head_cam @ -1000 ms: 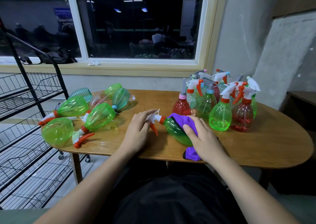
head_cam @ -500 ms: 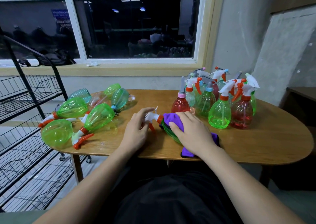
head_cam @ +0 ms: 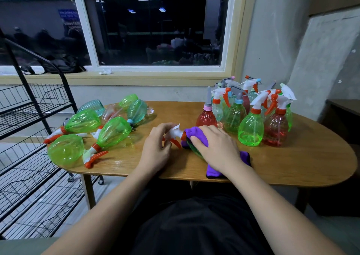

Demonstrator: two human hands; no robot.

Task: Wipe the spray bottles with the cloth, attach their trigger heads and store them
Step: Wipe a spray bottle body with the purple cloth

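Now left hand (head_cam: 155,147) grips trigger head (head_cam: 175,133), right hand (head_cam: 216,147) clasps cloth (head_cam: 194,134) over bottle (head_cam: 192,150); best roll it, wiping all round.

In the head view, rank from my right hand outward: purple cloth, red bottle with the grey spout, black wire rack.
1. Purple cloth, under the right hand.
2. Red bottle with the grey spout, just behind.
3. Black wire rack, far left.
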